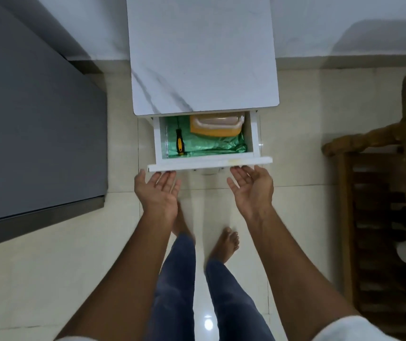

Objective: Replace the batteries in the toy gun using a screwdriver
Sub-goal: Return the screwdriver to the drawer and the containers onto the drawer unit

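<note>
You stand barefoot in a home: glossy cream floor tiles (295,217), a small white marble-look cabinet (202,57) with its drawer (209,163) pulled out, and carved wooden furniture (369,217) on your right.

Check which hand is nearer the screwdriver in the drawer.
Left. The left hand is open just below the drawer front, almost directly under the screwdriver. The right hand is open at the front's far end.

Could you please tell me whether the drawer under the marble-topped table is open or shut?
Open: the drawer is pulled out, showing the screwdriver and an orange-lidded box inside.
</note>
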